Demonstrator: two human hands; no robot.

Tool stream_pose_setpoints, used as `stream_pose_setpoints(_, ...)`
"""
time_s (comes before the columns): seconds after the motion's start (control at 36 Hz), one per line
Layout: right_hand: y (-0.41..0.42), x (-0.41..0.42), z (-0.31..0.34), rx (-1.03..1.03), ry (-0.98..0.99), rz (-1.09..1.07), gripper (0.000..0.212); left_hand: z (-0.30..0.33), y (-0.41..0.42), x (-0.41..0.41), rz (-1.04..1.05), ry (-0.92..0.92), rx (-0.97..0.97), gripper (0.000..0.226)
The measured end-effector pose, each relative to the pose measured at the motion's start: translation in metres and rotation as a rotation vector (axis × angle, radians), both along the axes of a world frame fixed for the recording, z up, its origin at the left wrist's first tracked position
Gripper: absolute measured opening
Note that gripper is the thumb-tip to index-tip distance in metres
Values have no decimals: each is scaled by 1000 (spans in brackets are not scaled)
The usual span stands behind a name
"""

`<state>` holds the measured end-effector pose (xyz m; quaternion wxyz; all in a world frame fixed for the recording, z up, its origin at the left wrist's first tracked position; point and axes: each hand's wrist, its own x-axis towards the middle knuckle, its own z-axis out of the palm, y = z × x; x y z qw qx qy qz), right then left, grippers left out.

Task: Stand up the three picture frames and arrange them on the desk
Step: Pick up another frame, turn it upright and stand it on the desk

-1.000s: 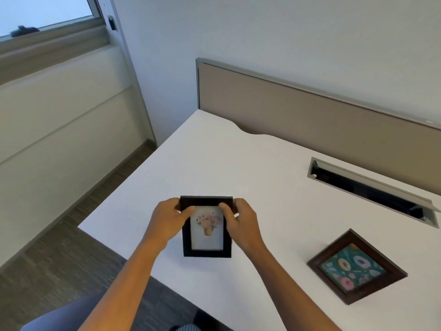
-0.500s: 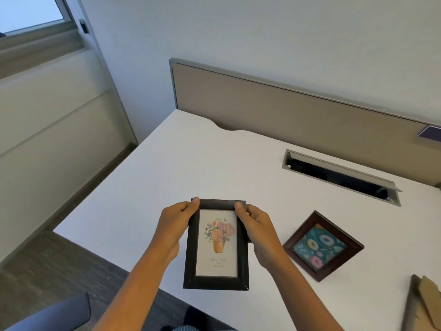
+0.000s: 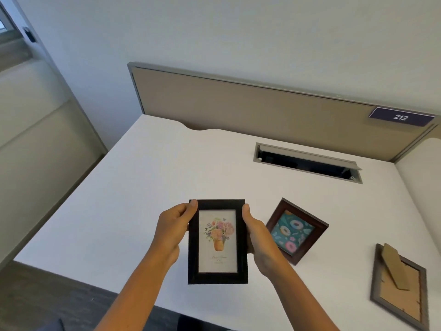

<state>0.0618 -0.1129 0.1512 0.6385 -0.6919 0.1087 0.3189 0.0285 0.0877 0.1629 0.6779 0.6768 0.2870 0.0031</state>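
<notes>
A black picture frame [image 3: 217, 242] with a flower-vase print is held above the white desk [image 3: 143, 187], its picture facing me. My left hand [image 3: 173, 230] grips its left edge and my right hand [image 3: 256, 237] grips its right edge. To its right a brown frame [image 3: 298, 231] with a doughnut print lies flat, face up, turned like a diamond, partly behind my right hand. Farther right a grey frame [image 3: 399, 285] lies face down with its cardboard back and folded stand showing.
A beige partition panel [image 3: 238, 103] runs along the back of the desk, with a dark sign reading 212 [image 3: 401, 117] at its right end. An open cable slot [image 3: 307, 162] is cut into the desk near the back. The desk's front edge is close below my hands.
The black frame has come up and nearer to me, tilting so its picture shows fully. My view has swung right, bringing the face-down grey frame and the 212 sign into sight.
</notes>
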Motion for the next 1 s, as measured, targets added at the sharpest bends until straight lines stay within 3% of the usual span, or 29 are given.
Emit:
stream_pose_setpoints(0.22, -16, -1, -2, 68, 25, -114, 56, -7, -12, 12, -99, -11, 2, 31)
stream_pose_setpoints(0.36, -20, 3, -11, 90, 40, -167, 87, -12, -15, 19, -192, -23, -6, 30)
stream_pose_setpoints(0.53, -23, 6, -17, 103, 33, -218, 101, -21, -21, 29, -233, -45, -30, 24)
stream_pose_setpoints(0.61, -23, 6, -21, 114, 41, -276, 94, -27, -25, 36, -247, -40, -32, 23)
stream_pose_setpoints(0.75, -20, 11, -31, 94, 58, -368, 62, -38, -33, 49, -292, -21, 3, 21)
stream_pose_setpoints(0.92, -22, 22, -41, 101, 60, -393, 50, -50, -38, 66, -312, -1, 0, 26)
stream_pose_setpoints(1.0, -22, 27, -46, 106, 62, -392, 54, -56, -39, 74, -319, 7, 4, 27)
